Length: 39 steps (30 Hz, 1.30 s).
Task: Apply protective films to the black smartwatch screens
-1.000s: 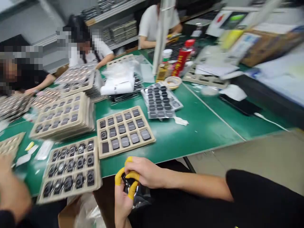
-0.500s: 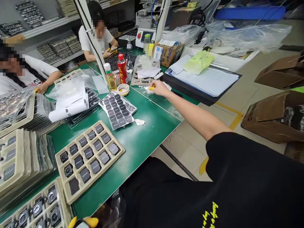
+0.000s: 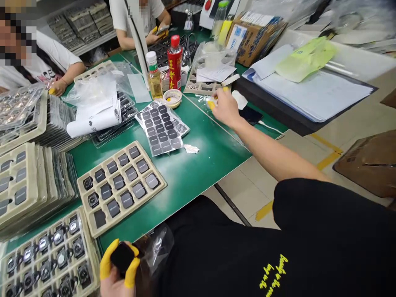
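My left hand (image 3: 119, 268), with yellow finger covers, holds a dark smartwatch body (image 3: 122, 256) by its edges, its black glossy face up, at the bottom of the view. My right arm stretches across the green table. At its far side, my right hand (image 3: 226, 108), also with yellow covers, has its fingers curled at small white sticks (image 3: 202, 98) and clear plastic; what they grip is too small to make out. Below my left hand's side lies a beige tray (image 3: 130, 211) of dark square pieces marked with print, and another tray (image 3: 88, 231) full of watch bodies.
Stacked trays (image 3: 40, 181) stand at the left. A sheet of dark stickers (image 3: 162, 131), tape roll (image 3: 172, 98), red bottle (image 3: 175, 62) and oil-coloured bottle (image 3: 154, 78) are mid-table. A phone (image 3: 250, 116) with cable lies beside my right hand. Two co-workers sit opposite.
My left hand has come up into view with the watch body. My right hand stays at the white sticks, its fingers shifted. The view has turned and moved closer to the table.
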### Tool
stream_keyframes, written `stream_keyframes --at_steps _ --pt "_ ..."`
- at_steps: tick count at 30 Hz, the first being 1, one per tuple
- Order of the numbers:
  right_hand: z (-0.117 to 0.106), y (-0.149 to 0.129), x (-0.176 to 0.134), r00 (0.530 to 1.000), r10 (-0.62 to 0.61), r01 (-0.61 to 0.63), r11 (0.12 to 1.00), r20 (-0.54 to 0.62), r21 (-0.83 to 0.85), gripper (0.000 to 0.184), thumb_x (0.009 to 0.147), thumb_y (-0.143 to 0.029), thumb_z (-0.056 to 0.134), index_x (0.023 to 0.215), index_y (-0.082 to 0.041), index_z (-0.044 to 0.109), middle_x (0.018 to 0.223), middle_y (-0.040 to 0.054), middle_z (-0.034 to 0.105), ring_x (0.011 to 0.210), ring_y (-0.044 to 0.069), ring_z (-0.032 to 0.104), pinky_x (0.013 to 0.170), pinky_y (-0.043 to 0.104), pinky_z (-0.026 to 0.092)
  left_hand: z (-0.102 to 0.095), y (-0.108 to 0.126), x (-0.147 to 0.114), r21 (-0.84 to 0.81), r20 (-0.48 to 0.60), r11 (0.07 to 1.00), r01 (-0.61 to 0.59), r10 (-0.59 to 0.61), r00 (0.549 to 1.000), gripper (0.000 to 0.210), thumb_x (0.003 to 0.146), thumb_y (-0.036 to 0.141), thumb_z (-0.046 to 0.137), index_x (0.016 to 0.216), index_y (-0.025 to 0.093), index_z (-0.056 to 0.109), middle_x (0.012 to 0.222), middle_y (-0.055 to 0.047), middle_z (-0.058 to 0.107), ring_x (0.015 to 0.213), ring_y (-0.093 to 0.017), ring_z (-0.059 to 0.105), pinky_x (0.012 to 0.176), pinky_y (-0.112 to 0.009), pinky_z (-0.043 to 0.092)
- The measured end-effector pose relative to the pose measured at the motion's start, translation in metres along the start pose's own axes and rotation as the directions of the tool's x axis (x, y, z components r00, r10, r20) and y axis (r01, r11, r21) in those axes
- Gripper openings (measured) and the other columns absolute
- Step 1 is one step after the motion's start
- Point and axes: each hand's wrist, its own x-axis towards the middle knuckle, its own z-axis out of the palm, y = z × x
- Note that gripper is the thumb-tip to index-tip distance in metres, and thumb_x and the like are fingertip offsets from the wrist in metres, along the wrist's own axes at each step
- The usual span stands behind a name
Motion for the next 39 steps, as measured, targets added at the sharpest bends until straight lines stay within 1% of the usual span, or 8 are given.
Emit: stream_keyframes --at_steps 4,8,14,20,24,28,35,39 --pt "0.027 -0.017 -0.094 0.952 -0.255 0.239 0.965 0.172 0.106 0.021 0.102 -0.035 0.072 0.118 -0.022 0.076 0.116 0.014 0.076 0.111 0.032 0.068 0.097 0.044 0.056 0.022 -0.007 0.02 -0.088 0.043 0.995 0.037 -0.034 0.999 0.067 0.056 0.035 0.114 0.113 0.022 0.083 0.085 0.0 0.084 0.066 -0.017 0.078 0.066 -0.027 0.069" --pt "0.039 -0.023 -0.148 0.916 -0.33 0.303 0.941 0.228 0.149 0.023 0.107 -0.033 0.058 0.111 -0.022 0.078 0.106 0.0177 0.073 0.108 0.036 0.066 0.088 0.05 0.056 0.044 0.008 0.021 -0.115 0.194 0.993 0.005 0.018 0.981 0.063 0.064 0.035 0.112 0.117 0.021 0.081 0.085 -0.001 0.082 0.067 -0.016 0.078 0.067 -0.025 0.066" --pt "-0.003 -0.071 -0.188 0.86 -0.509 0.488 0.807 -0.028 0.332 0.012 0.112 -0.035 0.067 0.119 -0.029 0.076 0.106 0.0112 0.077 0.089 0.027 0.066 0.079 0.044 0.054 0.056 0.0 0.017 -0.213 0.425 0.976 -0.04 0.129 0.896 0.063 0.081 0.046 0.103 0.133 0.024 0.074 0.088 0.0 0.079 0.07 -0.016 0.078 0.065 -0.025 0.063" --pt "-0.038 -0.164 -0.242 0.281 -0.955 0.756 0.16 -0.094 0.635 0.036 0.116 -0.016 0.053 0.141 -0.036 0.07 0.099 0.0026 0.079 0.083 0.021 0.069 0.071 0.038 0.053 0.055 -0.007 0.009 -0.106 0.51 0.989 -0.106 0.146 0.848 0.073 0.082 0.061 0.098 0.138 0.022 0.075 0.122 -0.013 0.084 0.098 -0.025 0.084 0.087 -0.035 0.069" --pt "-0.027 -0.184 -0.249 0.088 -0.996 0.675 0.055 -0.006 0.735 0.035 0.119 -0.023 0.052 0.144 -0.037 0.07 0.092 0.0018 0.077 0.088 0.022 0.072 0.066 0.039 0.047 0.052 -0.005 0.005 -0.136 0.568 0.982 -0.134 0.188 0.801 0.069 0.087 0.06 0.094 0.14 0.022 0.075 0.118 -0.011 0.086 0.103 -0.026 0.085 0.093 -0.035 0.069" --pt "-0.015 -0.183 -0.246 0.096 -0.98 0.629 0.194 0.173 0.753 0.035 0.121 -0.032 0.048 0.142 -0.04 0.074 0.092 0.0023 0.074 0.092 0.022 0.072 0.068 0.04 0.052 0.051 -0.014 0.001 -0.125 0.514 0.986 -0.112 0.161 0.843 0.069 0.086 0.061 0.094 0.138 0.021 0.074 0.121 -0.012 0.084 0.104 -0.026 0.084 0.094 -0.036 0.069" --pt "-0.017 -0.178 -0.224 0.365 -0.922 0.696 0.362 0.128 0.621 0.032 0.119 -0.033 0.052 0.129 -0.035 0.082 0.098 0.0042 0.078 0.083 0.02 0.068 0.071 0.04 0.053 0.047 -0.021 0.004 -0.267 0.5 0.963 0.031 0.11 0.859 0.068 0.088 0.056 0.096 0.139 0.021 0.068 0.097 -0.005 0.08 0.077 -0.02 0.08 0.073 -0.031 0.065" --pt "-0.031 -0.19 -0.227 0.157 -0.982 0.603 0.182 0.108 0.777 0.03 0.122 -0.035 0.05 0.129 -0.038 0.079 0.091 0.0002 0.076 0.082 0.017 0.068 0.068 0.038 0.046 0.044 -0.014 0.008 -0.22 0.562 0.975 -0.023 0.145 0.814 0.07 0.083 0.054 0.099 0.138 0.021 0.071 0.109 -0.008 0.083 0.093 -0.024 0.082 0.087 -0.035 0.067"
